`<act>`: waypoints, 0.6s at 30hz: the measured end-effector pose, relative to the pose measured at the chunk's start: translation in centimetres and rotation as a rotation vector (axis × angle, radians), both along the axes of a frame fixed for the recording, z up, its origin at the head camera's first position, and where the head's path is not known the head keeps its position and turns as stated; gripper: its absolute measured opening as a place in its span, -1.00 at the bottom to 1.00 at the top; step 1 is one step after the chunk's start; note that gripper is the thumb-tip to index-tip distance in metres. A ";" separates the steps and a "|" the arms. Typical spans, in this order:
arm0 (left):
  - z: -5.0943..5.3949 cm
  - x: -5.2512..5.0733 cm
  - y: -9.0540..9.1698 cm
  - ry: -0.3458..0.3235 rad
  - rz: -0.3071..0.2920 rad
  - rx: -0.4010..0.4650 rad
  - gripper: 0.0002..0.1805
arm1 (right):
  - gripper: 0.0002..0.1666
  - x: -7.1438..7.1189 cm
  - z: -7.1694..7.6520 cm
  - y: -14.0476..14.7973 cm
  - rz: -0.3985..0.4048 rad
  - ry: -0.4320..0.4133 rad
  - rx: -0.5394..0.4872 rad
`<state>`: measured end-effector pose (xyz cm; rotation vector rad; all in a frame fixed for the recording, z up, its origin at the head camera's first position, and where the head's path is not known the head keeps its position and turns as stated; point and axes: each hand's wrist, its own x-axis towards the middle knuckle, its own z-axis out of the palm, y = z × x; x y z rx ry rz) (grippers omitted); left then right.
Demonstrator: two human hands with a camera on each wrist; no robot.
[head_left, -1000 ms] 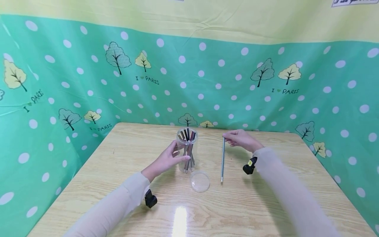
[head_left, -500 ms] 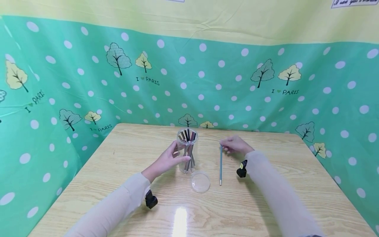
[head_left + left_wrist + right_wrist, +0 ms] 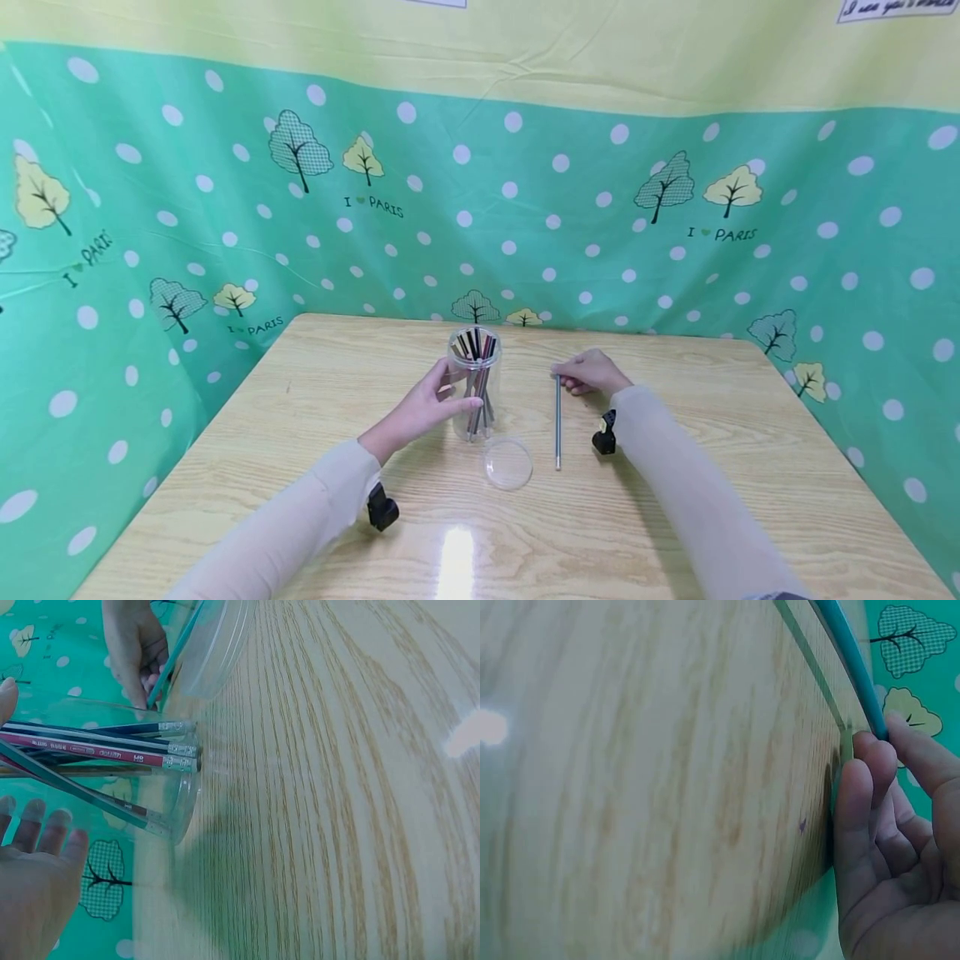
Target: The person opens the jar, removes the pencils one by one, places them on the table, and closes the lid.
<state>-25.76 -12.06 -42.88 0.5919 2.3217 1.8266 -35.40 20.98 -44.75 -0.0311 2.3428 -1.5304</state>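
A clear plastic jar (image 3: 459, 427) stands upright on the table with several pencils (image 3: 482, 382) in it, eraser ends down. My left hand (image 3: 422, 408) holds the jar from the left, thumb in front and fingers behind. To the right, my right hand (image 3: 597, 372) pinches the far end of a blue-green pencil (image 3: 558, 425), whose eraser end points towards me. In the right wrist view that pencil (image 3: 857, 671) sits between thumb and fingertips, its shadow on the table beside it. A round clear lid (image 3: 507, 464) lies just in front of the jar.
The wooden table (image 3: 300, 483) reaches back to a green and yellow printed curtain (image 3: 525, 183), which also hangs at both sides. Black wrist cameras (image 3: 382, 507) are worn on both sleeves. Light glares on the table near its front.
My right hand has moved left and a little nearer to me with the pencil, which now lies closer to the jar and lid. The left hand has stayed on the jar.
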 end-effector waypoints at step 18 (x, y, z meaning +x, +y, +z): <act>2.7 1.8 0.5 -0.037 -0.004 0.000 -0.13 | -0.67 0.3 -0.7 -0.6 -0.110 0.057 0.070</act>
